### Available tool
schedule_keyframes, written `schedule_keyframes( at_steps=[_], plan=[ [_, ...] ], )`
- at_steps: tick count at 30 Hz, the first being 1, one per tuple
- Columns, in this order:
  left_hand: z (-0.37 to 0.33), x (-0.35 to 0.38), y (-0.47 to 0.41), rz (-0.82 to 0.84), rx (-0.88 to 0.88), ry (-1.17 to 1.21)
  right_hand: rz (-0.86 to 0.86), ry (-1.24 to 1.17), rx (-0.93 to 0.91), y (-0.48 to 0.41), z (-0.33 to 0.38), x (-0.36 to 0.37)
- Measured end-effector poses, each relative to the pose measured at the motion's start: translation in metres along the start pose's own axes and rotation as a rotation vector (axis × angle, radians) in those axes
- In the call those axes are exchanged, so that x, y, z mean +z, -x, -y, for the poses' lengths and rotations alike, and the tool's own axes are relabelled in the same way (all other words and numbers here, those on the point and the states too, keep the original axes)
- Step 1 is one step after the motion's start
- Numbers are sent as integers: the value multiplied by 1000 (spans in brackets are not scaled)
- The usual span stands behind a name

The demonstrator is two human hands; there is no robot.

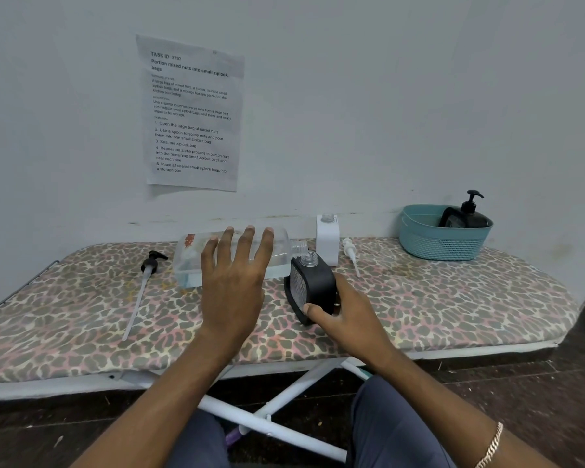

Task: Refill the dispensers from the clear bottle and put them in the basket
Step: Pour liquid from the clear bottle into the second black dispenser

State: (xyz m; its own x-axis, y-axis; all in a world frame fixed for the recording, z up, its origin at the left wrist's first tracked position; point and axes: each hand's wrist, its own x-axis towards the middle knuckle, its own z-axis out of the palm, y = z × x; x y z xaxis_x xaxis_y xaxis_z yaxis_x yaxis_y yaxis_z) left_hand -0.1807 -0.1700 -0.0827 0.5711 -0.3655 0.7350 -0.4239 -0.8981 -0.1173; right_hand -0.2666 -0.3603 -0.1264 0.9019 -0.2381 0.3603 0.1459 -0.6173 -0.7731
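Observation:
My left hand (233, 275) grips the clear bottle (190, 261), which is tipped on its side with its mouth right at the open neck of a black dispenser (313, 285). A little clear liquid lies along the bottle's lower side. My right hand (348, 315) holds the black dispenser, slightly tilted, on the leopard-print board (453, 298). Its black pump (146, 275) lies to the left of the bottle. A white dispenser (327, 241) stands open behind, with its white pump (351, 255) lying beside it. The teal basket (443, 244) at the back right holds another black dispenser (466, 216) with its pump on.
The board stands against a grey wall with a printed sheet (193, 113) taped above it. White crossed legs (284, 396) and my knees are below the front edge. The floor is dark.

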Motion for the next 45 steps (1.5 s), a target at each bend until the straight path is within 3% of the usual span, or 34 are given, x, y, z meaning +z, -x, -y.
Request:
schedule_keyframes(
  at_steps=[45],
  plan=[
    [-1,-1,0,-6,-4,-15,4,18,6,-1,1,-1]
  ],
)
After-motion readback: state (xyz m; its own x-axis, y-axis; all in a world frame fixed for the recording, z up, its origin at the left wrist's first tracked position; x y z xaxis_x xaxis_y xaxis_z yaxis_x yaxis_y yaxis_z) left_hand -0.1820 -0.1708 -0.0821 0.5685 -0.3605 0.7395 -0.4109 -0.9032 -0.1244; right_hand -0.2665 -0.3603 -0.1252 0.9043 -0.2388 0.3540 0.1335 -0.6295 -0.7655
